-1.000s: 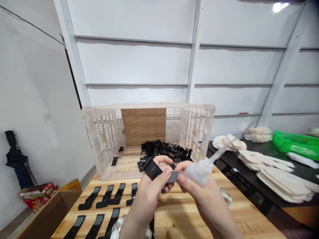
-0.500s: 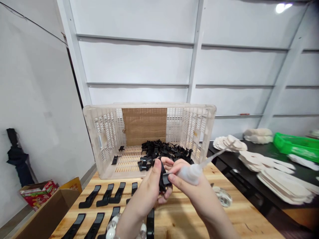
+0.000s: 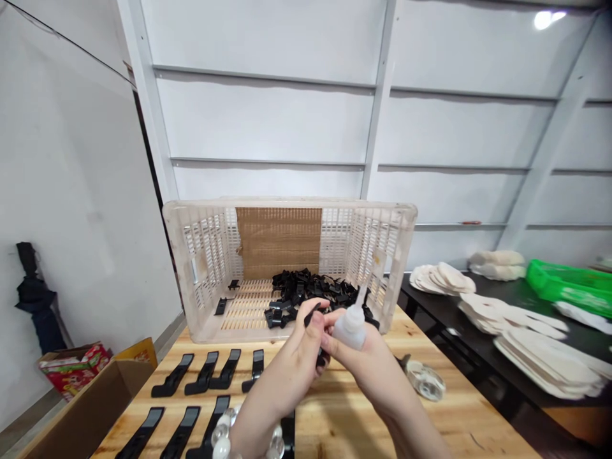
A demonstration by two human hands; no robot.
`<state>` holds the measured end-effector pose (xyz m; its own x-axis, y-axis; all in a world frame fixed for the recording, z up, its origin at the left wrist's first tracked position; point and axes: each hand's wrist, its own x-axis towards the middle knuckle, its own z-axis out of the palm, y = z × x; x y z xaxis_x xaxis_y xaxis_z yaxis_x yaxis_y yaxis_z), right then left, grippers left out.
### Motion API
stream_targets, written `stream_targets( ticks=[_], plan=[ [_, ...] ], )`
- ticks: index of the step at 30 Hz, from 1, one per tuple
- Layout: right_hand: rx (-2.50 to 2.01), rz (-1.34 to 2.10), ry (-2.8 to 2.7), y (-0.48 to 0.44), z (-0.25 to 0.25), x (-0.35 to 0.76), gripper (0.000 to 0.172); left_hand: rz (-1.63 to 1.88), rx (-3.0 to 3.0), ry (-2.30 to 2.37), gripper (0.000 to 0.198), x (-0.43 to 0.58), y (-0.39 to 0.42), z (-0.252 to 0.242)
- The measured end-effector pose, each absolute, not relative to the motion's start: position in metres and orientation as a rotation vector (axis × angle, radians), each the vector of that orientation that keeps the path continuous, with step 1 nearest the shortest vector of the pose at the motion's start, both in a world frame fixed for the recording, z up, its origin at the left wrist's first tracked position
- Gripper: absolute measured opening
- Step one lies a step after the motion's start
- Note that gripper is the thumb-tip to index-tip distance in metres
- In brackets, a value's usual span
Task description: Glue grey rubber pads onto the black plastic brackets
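Observation:
My left hand is shut on a black plastic clip, which shows only as a thin edge between my fingers and is mostly hidden. My right hand grips a translucent plastic squeeze bottle, its narrow nozzle pointing up. The two hands nearly touch in front of a white plastic crate. A heap of black clips lies inside the crate, just beyond my hands. Several similar clips stand in rows on the wooden table, to the left of my wrist. A clear beaded bracelet circles my left wrist.
A clear, glassy object lies on the wood to the right. Beyond it, a black table holds stacks of beige cut pieces and a green tray. A cardboard box and a folded umbrella stand at lower left.
The bottle has swung from pointing right to pointing up. The clip has turned edge-on in my left hand. Both hands have drawn closer to the crate.

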<state>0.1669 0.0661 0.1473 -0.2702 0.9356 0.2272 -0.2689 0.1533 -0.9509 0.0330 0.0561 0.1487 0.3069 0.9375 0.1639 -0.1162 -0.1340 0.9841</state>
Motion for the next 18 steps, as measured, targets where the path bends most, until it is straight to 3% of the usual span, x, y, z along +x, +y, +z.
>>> stream_targets(
  ticks=[6,11,18],
  plan=[
    [-0.638,1.319,-1.22,0.073,0.142,0.17,0.032,1.166,1.531,0.794,0.045,0.04,0.065,0.146],
    [-0.553,1.357,-1.083,0.076,0.14,0.17,0.041,1.247,1.259,0.622,0.039,0.041,0.067,0.15],
    [-0.784,1.137,-1.157,0.088,0.138,0.193,0.042,1.271,1.085,0.563,0.03,0.035,0.065,0.154]
  ],
)
